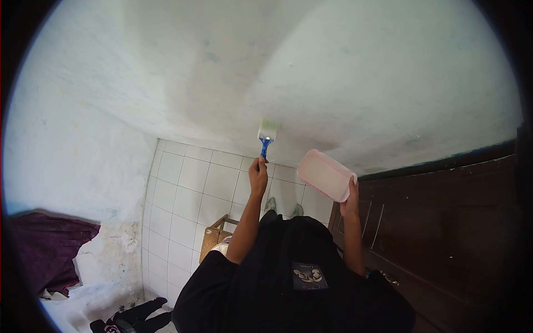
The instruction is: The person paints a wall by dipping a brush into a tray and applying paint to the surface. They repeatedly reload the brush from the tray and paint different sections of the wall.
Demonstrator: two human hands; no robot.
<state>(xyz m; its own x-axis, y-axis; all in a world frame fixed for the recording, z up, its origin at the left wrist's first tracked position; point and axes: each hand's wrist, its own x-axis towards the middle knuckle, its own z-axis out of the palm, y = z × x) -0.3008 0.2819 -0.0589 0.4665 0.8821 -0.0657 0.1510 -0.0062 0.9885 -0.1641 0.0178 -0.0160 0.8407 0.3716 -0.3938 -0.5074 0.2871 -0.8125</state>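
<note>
My left hand (257,176) is closed around the blue handle of a paintbrush (267,132). Its pale, greenish-white bristles point away from me and overlap the lower part of the wall (222,83) in front. My right hand (350,201) grips the near right corner of a pink rectangular plastic tub (326,176), which has whitish paint in it. The tub is held to the right of the brush, in front of my body and close to the wall.
A wooden stool (210,240) with something whitish on it stands at my left. White tiles cover the floor (186,172). To the right is a dark brown door (433,222). A purple cloth (47,247) hangs on the left wall, with black clothing (141,317) below it.
</note>
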